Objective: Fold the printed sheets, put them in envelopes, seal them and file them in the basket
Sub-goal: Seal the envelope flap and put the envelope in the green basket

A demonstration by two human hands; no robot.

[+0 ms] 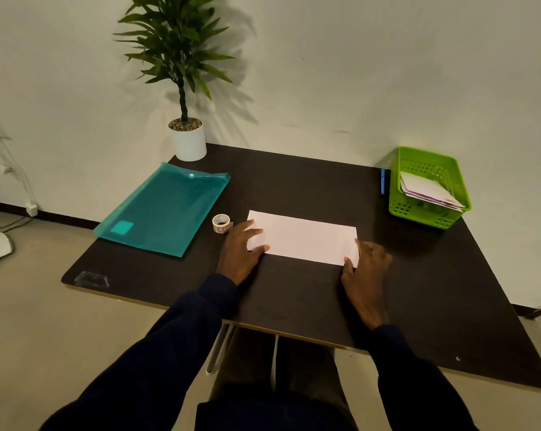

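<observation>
A pale pink oblong paper (304, 236), folded sheet or envelope, lies flat in the middle of the dark table (294, 303). My left hand (241, 250) rests on its left end with fingers spread flat. My right hand (367, 269) touches its right near corner with straight fingers. A green plastic basket (399, 203) at the back right holds several pale envelopes (427, 189). A small roll of stickers (222, 223) stands just left of the paper, close to my left hand.
A teal plastic document folder (166, 209) lies at the left of the table. A potted plant (186, 138) stands at the back left corner. A blue pen (382, 181) lies beside the basket. The wall runs close behind the table.
</observation>
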